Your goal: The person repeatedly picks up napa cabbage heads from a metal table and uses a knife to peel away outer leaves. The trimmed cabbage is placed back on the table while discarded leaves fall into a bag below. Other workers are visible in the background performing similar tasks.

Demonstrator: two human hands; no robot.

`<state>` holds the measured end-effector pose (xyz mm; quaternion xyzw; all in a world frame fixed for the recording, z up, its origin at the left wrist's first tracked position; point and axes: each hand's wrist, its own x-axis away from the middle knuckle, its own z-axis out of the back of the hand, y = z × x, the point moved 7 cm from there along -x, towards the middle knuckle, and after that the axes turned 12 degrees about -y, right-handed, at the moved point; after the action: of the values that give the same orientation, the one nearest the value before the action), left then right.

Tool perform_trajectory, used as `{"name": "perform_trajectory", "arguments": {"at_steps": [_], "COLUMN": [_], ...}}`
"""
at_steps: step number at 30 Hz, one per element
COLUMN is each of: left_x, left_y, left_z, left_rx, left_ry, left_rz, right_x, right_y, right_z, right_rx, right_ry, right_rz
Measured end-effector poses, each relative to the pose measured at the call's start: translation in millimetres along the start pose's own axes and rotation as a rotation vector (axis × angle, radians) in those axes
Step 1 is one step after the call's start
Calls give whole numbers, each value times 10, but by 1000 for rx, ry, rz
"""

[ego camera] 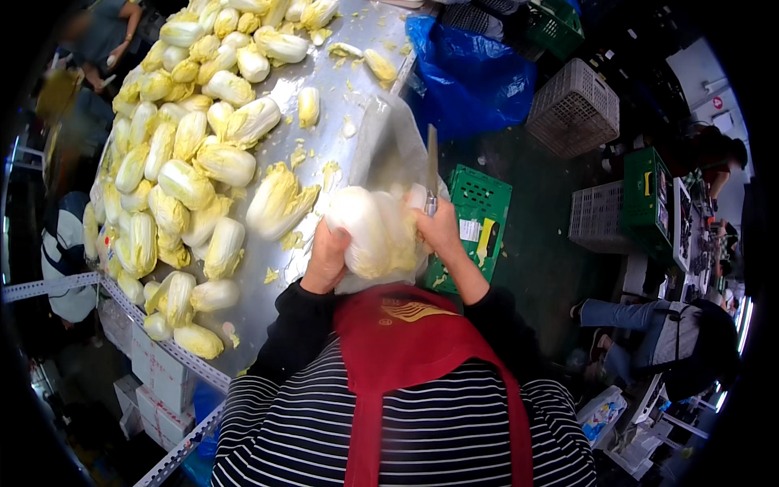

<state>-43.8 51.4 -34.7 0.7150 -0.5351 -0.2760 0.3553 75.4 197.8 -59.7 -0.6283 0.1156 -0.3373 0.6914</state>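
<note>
My left hand grips a napa cabbage from its left side, just off the edge of a metal table. In my right hand is a knife, its blade pointing away from me; a pale piece, perhaps a leaf or cabbage stub, shows at its thumb. Whether these fingers also touch the cabbage is blurred. Behind and below the cabbage hangs a translucent plastic bag. Left of my hands, a loose-leaved napa cabbage lies on the table, beside a large heap of napa cabbages.
The metal table carries leaf scraps and has a perforated metal rail. A green crate is on the floor at right, a blue plastic bag and grey crate beyond. Other people are at far left and right.
</note>
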Motion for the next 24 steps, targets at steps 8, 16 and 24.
{"name": "perform_trajectory", "arguments": {"at_steps": [8, 16, 24], "left_x": [64, -23, 73], "left_y": [-182, -247, -315], "left_z": [-2, -59, -200], "left_rx": [202, -105, -506], "left_ry": [48, 6, 13], "left_rz": [94, 65, 135], "right_x": [285, 430, 574], "right_y": [-609, -648, -458], "right_z": [-86, -132, -151], "right_rx": [80, 158, 238], "right_ry": [-137, -128, 2], "right_rz": [52, 73, 246]}}
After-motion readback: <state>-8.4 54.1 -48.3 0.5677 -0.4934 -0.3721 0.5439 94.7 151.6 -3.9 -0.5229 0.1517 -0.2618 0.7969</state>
